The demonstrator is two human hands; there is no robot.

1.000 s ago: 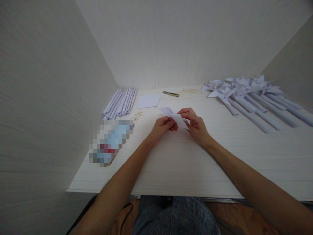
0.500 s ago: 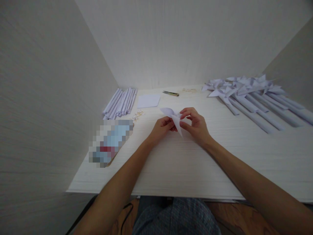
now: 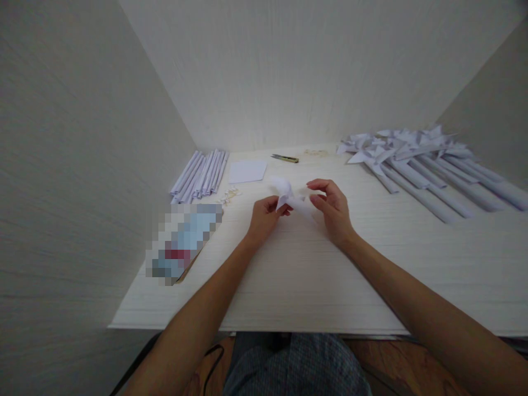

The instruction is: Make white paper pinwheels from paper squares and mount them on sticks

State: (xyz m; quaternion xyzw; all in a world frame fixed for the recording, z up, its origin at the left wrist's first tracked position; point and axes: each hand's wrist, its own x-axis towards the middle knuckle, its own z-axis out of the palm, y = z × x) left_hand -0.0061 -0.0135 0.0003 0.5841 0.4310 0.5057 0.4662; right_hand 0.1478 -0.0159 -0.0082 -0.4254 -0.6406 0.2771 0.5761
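Observation:
A white paper pinwheel head (image 3: 289, 199), blurred by motion, is pinched in the fingers of my left hand (image 3: 263, 218) above the middle of the table. My right hand (image 3: 334, 212) hovers just to its right, thumb and fingers apart, with a gap between its fingertips and the paper. No stick shows on this pinwheel, and its underside is hidden by my left fingers.
Rolled paper sticks (image 3: 201, 175) lie at the back left beside a stack of paper sheets (image 3: 248, 171). Small cotton-tipped pieces (image 3: 230, 194), snips (image 3: 284, 158) and a pixelated flat object (image 3: 187, 242) are nearby. Several finished pinwheels (image 3: 429, 170) lie on the right.
My right hand has let go of the paper and opened slightly away from it. The pinwheel has turned in my left fingers, its blades now smeared by motion.

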